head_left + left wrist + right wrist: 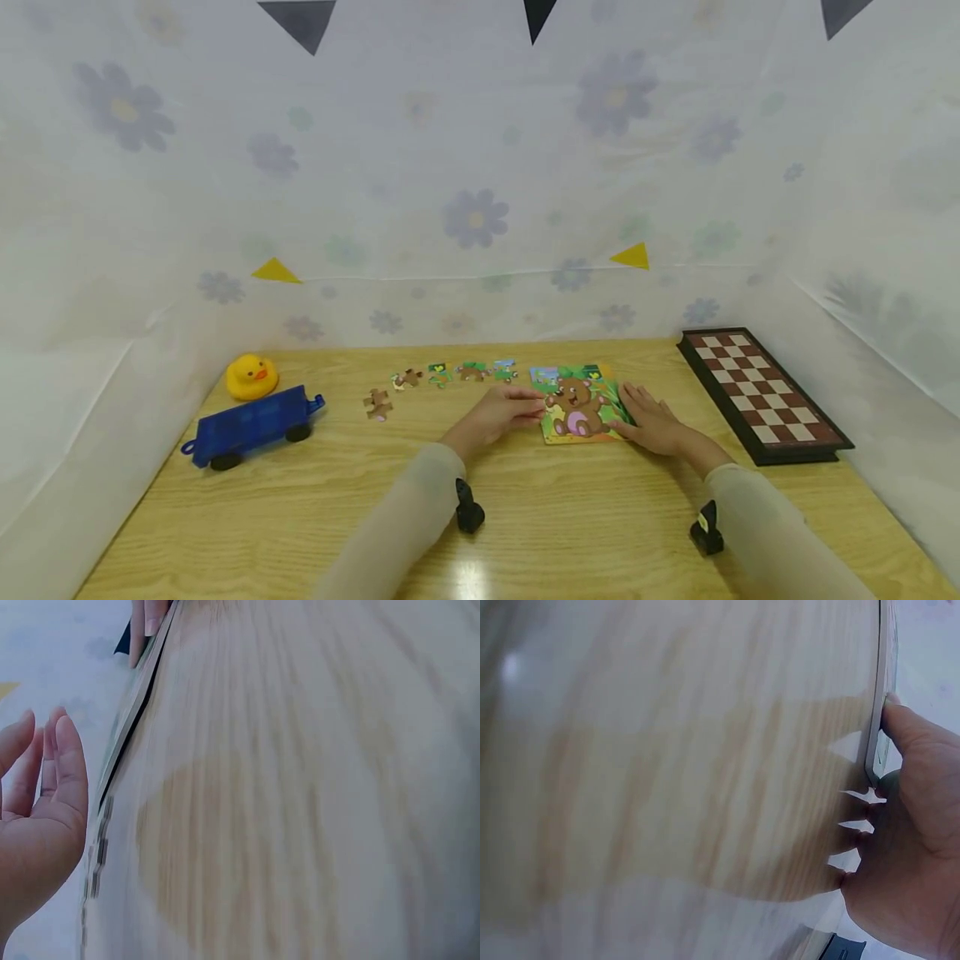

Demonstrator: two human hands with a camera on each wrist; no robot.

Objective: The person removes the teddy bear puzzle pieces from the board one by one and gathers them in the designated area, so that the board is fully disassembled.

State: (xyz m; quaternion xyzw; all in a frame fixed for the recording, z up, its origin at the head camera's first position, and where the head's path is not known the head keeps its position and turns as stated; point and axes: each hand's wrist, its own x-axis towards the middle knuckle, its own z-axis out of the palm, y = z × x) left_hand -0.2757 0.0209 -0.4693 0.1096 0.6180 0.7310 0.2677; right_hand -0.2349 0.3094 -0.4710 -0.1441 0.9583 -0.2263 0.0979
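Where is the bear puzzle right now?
In the head view, the bear puzzle lies right of centre on the table, between the left hand and the right hand.

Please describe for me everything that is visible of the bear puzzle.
The bear puzzle is a thin, roughly square board, apparently cardboard or wood, with a pale edge. Its picture shows a brown bear with a pink belly among green plants. It lies flat on the wooden table, right of centre in the head view. The right hand lies at its right side, thumb touching near the front corner; the left hand is at its left edge, contact unclear.
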